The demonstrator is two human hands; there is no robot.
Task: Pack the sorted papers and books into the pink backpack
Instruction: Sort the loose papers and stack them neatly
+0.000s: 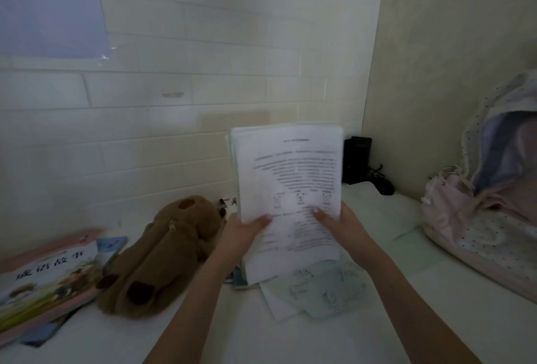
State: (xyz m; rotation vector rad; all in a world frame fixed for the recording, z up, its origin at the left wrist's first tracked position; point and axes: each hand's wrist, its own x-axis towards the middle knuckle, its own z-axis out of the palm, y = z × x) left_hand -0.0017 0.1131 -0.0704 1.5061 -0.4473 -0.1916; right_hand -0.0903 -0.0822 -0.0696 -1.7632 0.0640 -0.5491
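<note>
A stack of printed papers [287, 183] is being held upright above the white bench [290, 334], in front of the tiled wall [174, 87]. It is being gripped at its lower left edge by the left hand [242, 231] and at its lower right edge by the right hand [344, 228], with both thumbs being pressed against the front sheet. More loose sheets [319, 291] are lying on the bench just beneath the stack. The pink backpack [470, 218] is being kept at the right, well apart from the papers, its top gaping. A brown plush pencil case [162, 256] is lying to the left, near a pile of picture books [49, 279]. A black device [356, 160] is standing behind the papers.
</note>
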